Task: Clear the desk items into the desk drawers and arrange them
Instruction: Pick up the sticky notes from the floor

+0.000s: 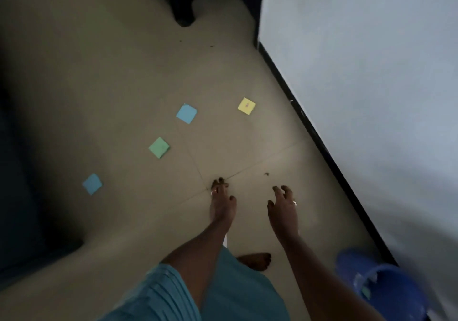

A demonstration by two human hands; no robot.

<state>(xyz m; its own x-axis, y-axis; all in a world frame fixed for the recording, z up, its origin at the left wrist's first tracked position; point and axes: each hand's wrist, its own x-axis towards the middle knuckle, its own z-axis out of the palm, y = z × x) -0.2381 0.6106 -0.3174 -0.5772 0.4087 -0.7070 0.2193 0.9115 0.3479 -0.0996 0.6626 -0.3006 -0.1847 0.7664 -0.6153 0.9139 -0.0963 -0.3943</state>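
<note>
I am looking down at a tiled floor in dim light. Sticky notes lie scattered on it: a yellow note, a blue note, a green note and a second blue note further left. My right hand hangs above the floor with its fingers spread and relaxed, a ring on one finger, and holds nothing. My left hand is out of view. My bare foot is stepped forward beside the hand, below the notes.
A pale wall with a dark skirting runs along the right. A blue plastic bucket stands at the bottom right. Dark furniture fills the left edge, and a black furniture leg stands at the top.
</note>
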